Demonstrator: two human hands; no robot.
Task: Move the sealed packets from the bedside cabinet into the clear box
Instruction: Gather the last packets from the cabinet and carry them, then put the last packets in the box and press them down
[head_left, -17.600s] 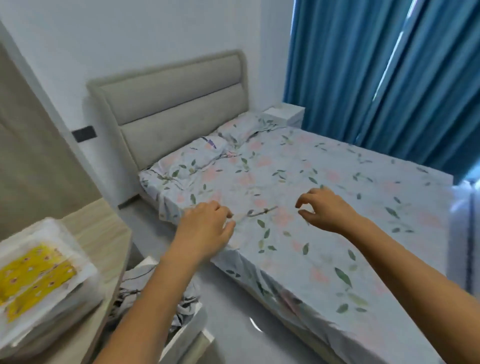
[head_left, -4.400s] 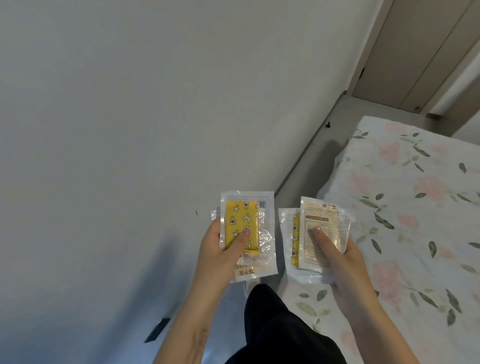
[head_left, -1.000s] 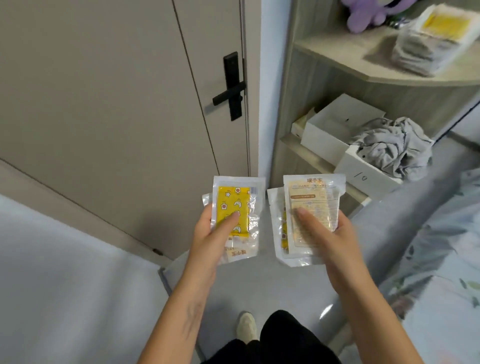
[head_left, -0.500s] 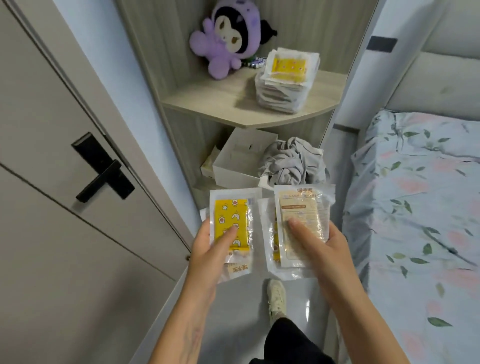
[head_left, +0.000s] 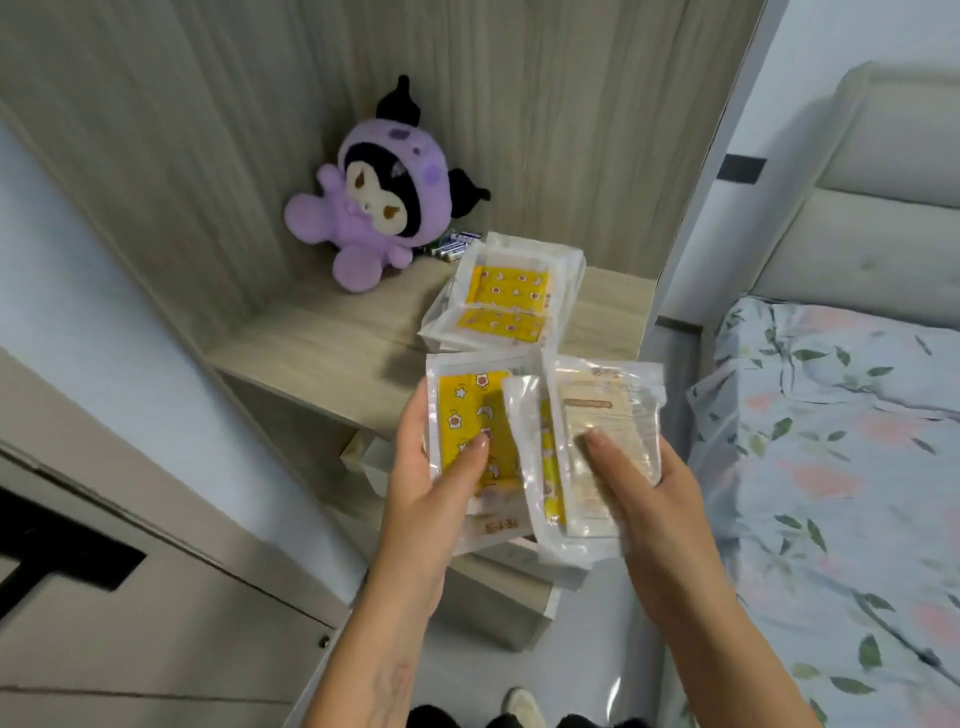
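1. Packets are in both hands: the left hand (head_left: 431, 483) grips a clear sealed packet with a yellow star-printed insert (head_left: 475, 441), thumb laid across its front and fingers curled behind; the right hand (head_left: 644, 488) holds two overlapping clear packets, the front one with a beige printed label (head_left: 602, 431), thumb pressed on its face.
2. Compared with half a second ago, the view has swung further round and closed in on the pale wood bedside cabinet (head_left: 322, 343). The stack of clear yellow-insert packets (head_left: 501, 301) on its shelf, then well beyond the hands, now sits just above them.
3. The two hands have drawn together: the right-hand packets now overlap the edge of the left-hand one, where a second ago a narrow gap separated them.
4. Grips themselves look unchanged.
5. A purple plush toy (head_left: 376, 197) sits at the back of the shelf, near the stack; a floral-sheeted bed (head_left: 831, 467) lies to the right.
6. My reading: the person has come back to the cabinet with packets in hand, probably gathering them into one hand to free the other for more.
7. No clear box is in view, so nothing seen here has reached it.
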